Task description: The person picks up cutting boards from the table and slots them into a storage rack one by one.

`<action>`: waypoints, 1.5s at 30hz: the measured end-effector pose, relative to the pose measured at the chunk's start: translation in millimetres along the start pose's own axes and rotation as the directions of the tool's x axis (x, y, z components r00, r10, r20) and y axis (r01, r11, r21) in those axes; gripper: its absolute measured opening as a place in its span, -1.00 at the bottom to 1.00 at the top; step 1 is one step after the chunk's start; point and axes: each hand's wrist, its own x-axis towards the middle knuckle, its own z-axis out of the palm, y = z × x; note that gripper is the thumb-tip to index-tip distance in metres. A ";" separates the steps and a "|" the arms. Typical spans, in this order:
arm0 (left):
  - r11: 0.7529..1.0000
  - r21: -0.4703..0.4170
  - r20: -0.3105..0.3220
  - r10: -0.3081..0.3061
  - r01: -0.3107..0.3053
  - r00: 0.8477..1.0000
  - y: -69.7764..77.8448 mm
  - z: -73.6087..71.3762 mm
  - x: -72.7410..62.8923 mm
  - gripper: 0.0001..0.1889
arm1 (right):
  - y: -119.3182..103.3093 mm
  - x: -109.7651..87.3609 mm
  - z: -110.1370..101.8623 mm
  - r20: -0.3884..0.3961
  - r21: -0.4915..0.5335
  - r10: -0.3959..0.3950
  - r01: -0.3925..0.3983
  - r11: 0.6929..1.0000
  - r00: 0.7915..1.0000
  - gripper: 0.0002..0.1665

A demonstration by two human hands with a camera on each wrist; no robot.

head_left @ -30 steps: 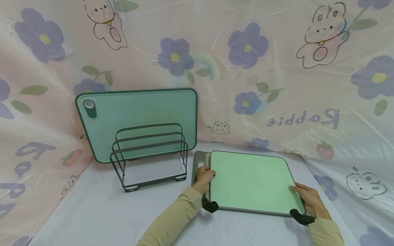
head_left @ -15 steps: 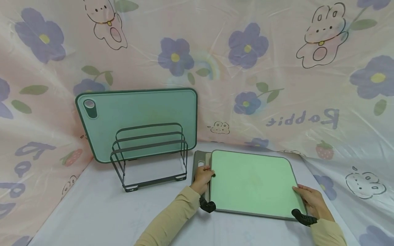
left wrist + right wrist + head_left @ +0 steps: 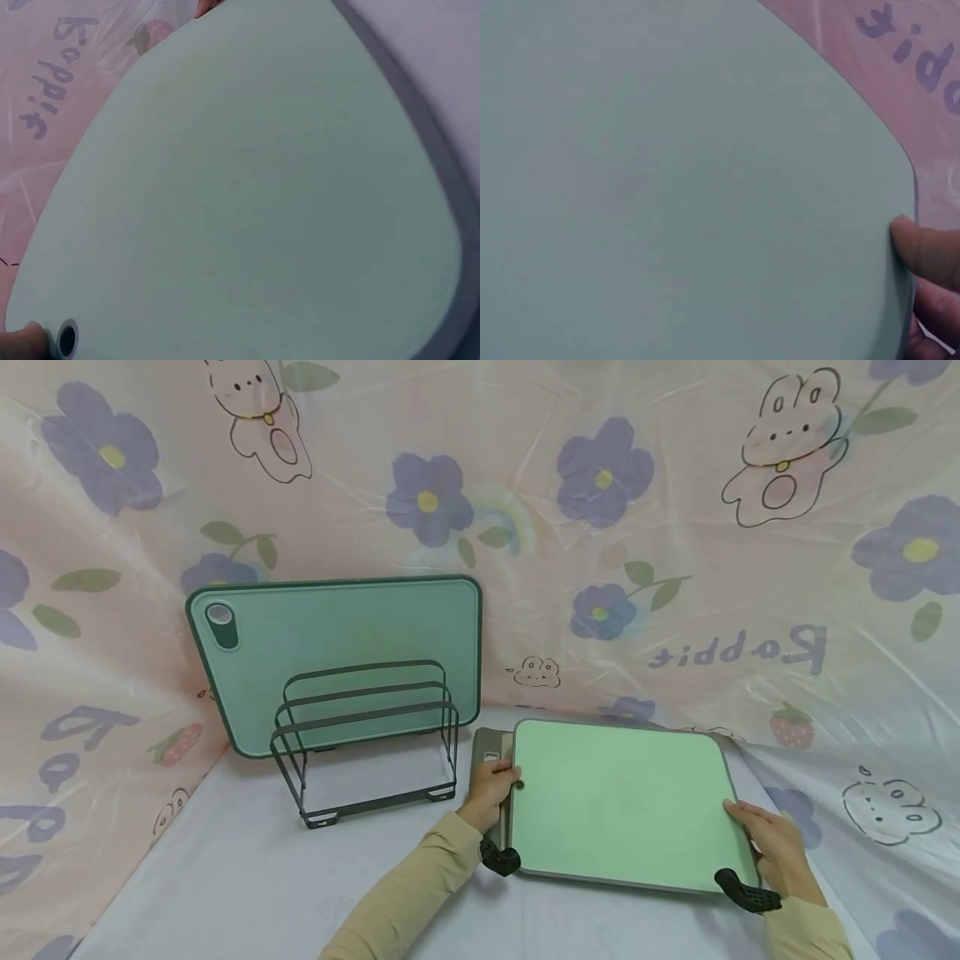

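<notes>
Both hands hold a light green cutting board (image 3: 622, 806) with a grey edge and a small hole near its left side. My left hand (image 3: 489, 793) grips the left edge, thumb on top beside the hole; the left wrist view shows this thumb (image 3: 26, 341). At the right edge my right hand (image 3: 772, 843) pinches the board, with the thumb (image 3: 926, 251) on its face and fingers curled beneath. Under the light green board, a grey board (image 3: 483, 745) with a slot and a beige layer stick out on the left; the rest of them is hidden.
A dark wire rack (image 3: 360, 717) with several loops stands to the left on the white table cloth (image 3: 225, 877). A larger teal cutting board (image 3: 360, 627) with a dark green rim stands upright behind its wires, close to the patterned curtain (image 3: 525, 527).
The light green board has come up a little toward the camera and shifted slightly right. My right hand has moved right with it, while my left has drifted slightly left. Rack and teal board stay put.
</notes>
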 end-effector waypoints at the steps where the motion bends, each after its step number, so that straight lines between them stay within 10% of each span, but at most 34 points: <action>1: 1.000 0.001 0.000 0.005 -0.005 1.000 1.3 -0.3 -0.2 -0.75 | -2.1 -1.2 0.0 -0.005 0.003 -0.010 0.010 1.000 1.000 -0.75; 29: 0.987 0.036 0.034 0.156 -0.158 0.987 48.0 -12.6 -4.5 -0.79 | -36.7 -36.2 12.2 -0.169 0.187 -0.080 0.111 0.976 0.982 -0.63; 45: 0.976 0.040 0.041 0.212 -0.213 0.976 80.9 -16.3 -4.6 -0.76 | -65.4 -46.0 17.6 -0.275 0.368 -0.136 0.235 0.899 0.952 -0.84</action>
